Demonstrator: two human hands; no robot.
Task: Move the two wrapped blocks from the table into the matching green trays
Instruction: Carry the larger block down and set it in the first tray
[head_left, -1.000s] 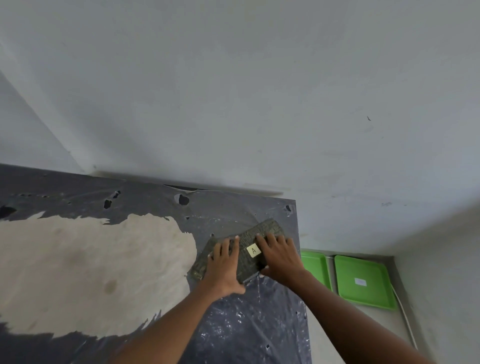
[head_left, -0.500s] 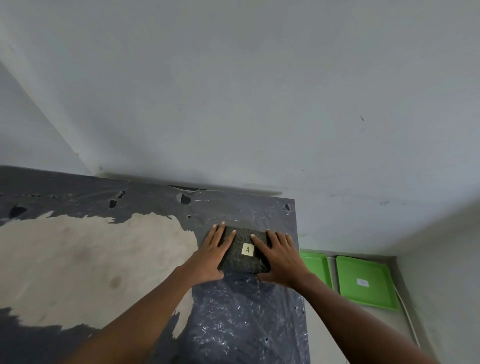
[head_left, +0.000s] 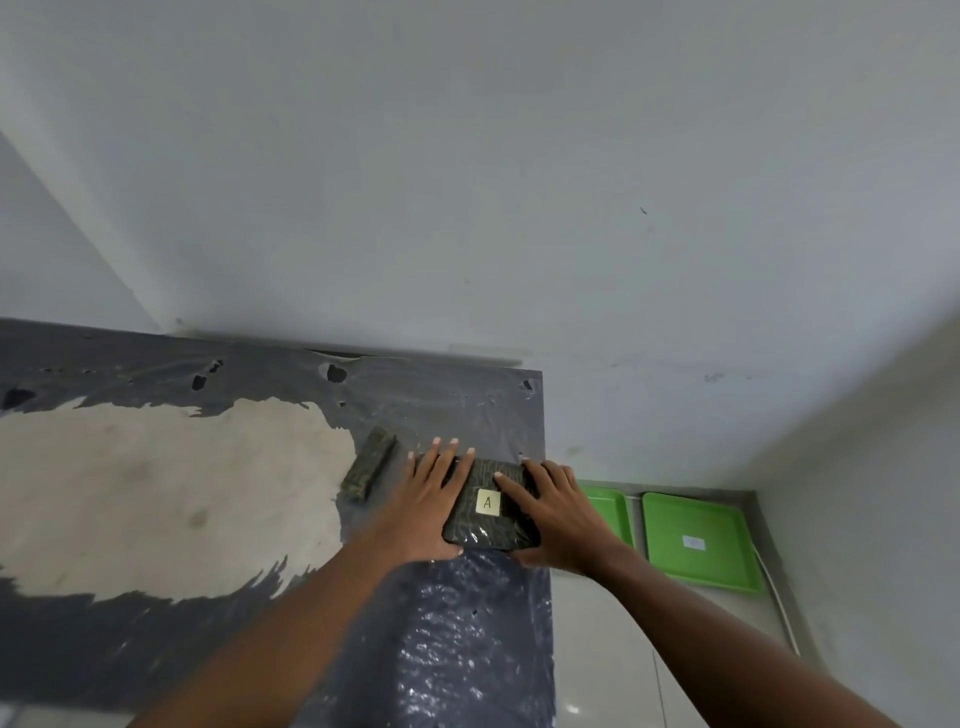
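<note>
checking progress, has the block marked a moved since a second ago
Yes. The block marked A has slid toward the table's right edge, nearer the green trays, held between both hands.

- Your left hand (head_left: 434, 506) is bare: no glove, ring or band shows on it.
- Your right hand (head_left: 558, 519) is bare too, with nothing worn on the fingers (head_left: 511, 486).
- Your fingernails on both hands are short and pale at the tips.
- Both your forearms are uncovered as far as the bottom of the view; no sleeve, cuff, watch or bracelet shows.
- No marks, tape or cables show on your hands or arms.
</note>
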